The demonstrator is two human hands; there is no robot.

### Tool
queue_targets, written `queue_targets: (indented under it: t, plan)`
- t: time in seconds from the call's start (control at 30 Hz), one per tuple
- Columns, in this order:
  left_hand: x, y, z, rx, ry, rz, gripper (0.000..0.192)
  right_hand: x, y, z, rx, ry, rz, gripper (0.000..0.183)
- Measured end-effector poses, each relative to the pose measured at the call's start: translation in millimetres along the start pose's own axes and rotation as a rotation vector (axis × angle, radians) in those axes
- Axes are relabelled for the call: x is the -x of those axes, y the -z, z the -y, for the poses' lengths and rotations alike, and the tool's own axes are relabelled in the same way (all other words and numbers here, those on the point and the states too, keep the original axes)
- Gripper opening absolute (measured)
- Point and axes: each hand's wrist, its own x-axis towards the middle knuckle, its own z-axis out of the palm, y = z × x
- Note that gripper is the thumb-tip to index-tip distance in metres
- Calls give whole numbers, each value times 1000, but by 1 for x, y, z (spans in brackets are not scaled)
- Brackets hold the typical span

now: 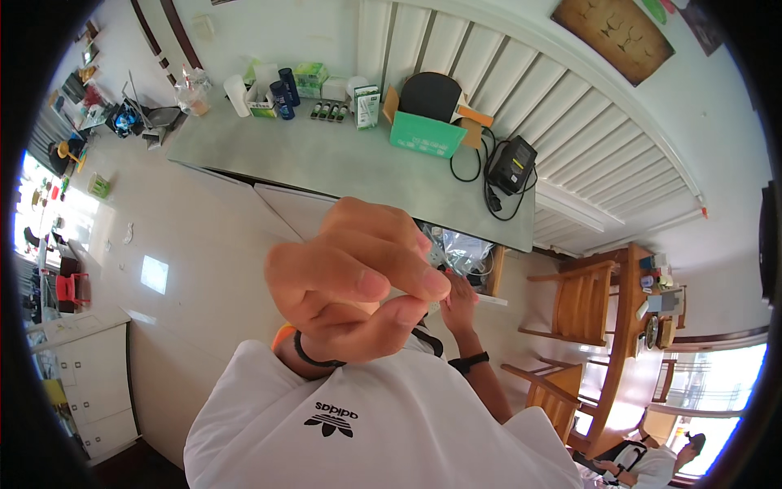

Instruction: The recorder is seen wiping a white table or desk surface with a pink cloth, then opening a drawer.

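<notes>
My left hand [360, 284] is raised close to the camera, its fingers curled and its thumb near the fingertips. Nothing shows between them. A dark band circles that wrist. Lower and further right, my right hand [459, 298] is at the front of an open drawer [498, 272], its fingers partly hidden behind the left. Whether it grips anything cannot be made out. A black watch or band [469, 362] is on the right wrist. Inside the drawer lie clear plastic bags [465, 249] and a cable.
On the grey counter [342, 165] stand a green cardboard box [427, 137], a black power adapter [513, 165] with cables, dark blue bottles [282, 99] and small cartons [310, 76]. Wooden chairs [580, 302] and a table [626, 342] are at the right. Another person [647, 461] is at the lower right.
</notes>
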Motion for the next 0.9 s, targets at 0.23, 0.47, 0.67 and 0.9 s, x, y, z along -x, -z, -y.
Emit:
queue_targets:
  t: [0.23,0.47,0.67,0.9]
  plan:
    - [0,-1,6,-63,-50,-12,31,-5,3,4,-31,-20,8,37]
    - [-10,-7,1,-17,-87,37,32,2,-10,-31,127,70,7,44]
    - [-23,-50,-63,250,-90,-168,17,3,-10,-15,74,9,91,46]
    - [-44,-57,-89,246,129,-256,26,-2,1,0,48,5,22,40]
